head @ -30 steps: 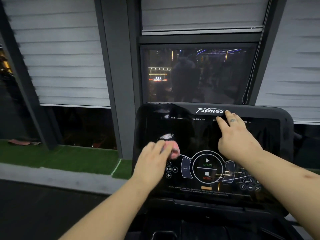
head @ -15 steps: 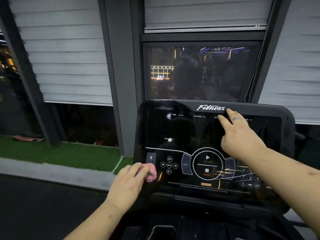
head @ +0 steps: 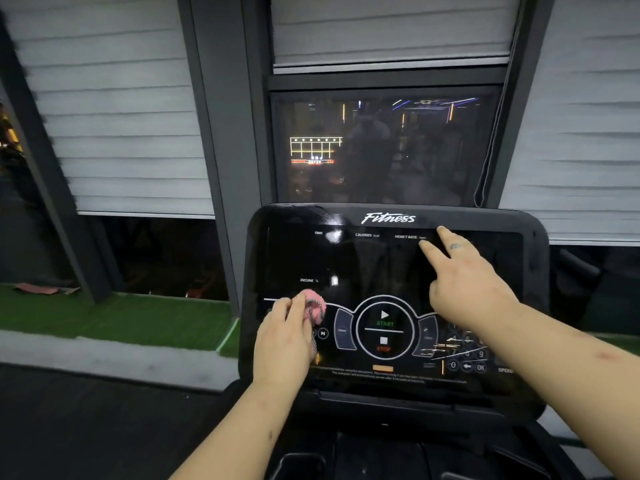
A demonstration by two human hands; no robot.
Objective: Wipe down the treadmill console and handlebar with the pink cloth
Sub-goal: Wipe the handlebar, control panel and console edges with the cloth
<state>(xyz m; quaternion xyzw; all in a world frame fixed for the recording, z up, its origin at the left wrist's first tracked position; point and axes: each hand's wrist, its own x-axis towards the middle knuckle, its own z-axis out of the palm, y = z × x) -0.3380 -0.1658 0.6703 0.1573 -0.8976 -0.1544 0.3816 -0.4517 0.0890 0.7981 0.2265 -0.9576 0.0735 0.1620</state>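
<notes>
The treadmill console (head: 374,268) fills the lower middle of the view, its glossy black touch panel lit, and that lit panel is the main hazard: any firm press in the wrong place could be read as a command. The right hand (head: 464,282) is open, its straight fingertips resting on the glass just under the HEART RATE label, seemingly to steady the panel. Bare skin there will likely leave fresh smears on a surface that is meant to end up clean, so that patch would need another pass. The left hand (head: 284,337) has its fingers curled around the pink cloth (head: 313,304), pressing it against the lower left of the panel, just beside the media keys. The cloth is bunched into a small wad, so each stroke probably covers little, and strips between strokes could be missed. A sweep to the right would carry it straight over the START button (head: 384,318), and pressure there might set the belt running underfoot. The handlebar is not clearly in view, so its condition cannot be judged.
</notes>
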